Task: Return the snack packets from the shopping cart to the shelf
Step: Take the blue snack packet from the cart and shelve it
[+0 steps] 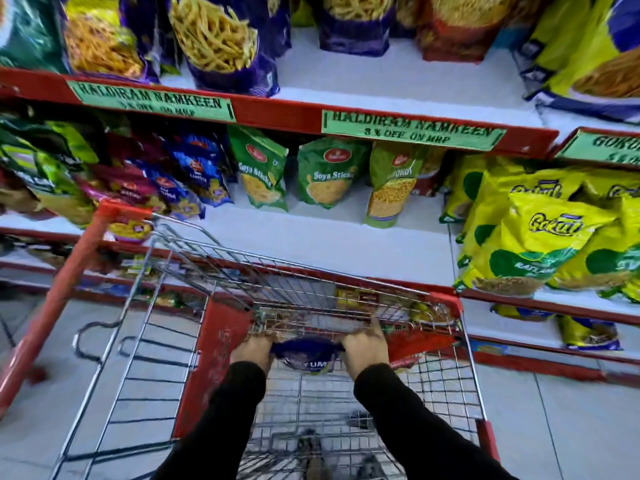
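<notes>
Both my hands are down inside the shopping cart (221, 341), black sleeves (391, 407) reaching in from the near edge. My left hand (252, 353) is curled shut on the left end of a dark blue snack packet (306, 353); my right hand (366, 348) is curled shut on its right end, one finger sticking up against the cart's wire front wall. The packet hangs between the two hands, just below the cart's top rim, near the front wall. White lettering on it is only partly readable.

More packets sit in the cart: a red one (415, 342) at the right side just beside my right hand, and yellowish ones (360, 299) behind the front wire, blurred.

The cart stands on the floor tight against the shelf (346, 237). The middle shelf board straight ahead is bare white near its front edge, with green Soya Sticks packets (325, 174) standing at the back. Blue and red packets (187, 174) lean at the left end, yellow Gokul packets (540, 237) are piled at the right end. The upper shelf board holds purple packets (225, 43) showing yellow sticks; green price labels (408, 131) are stuck to its red front edge.
</notes>
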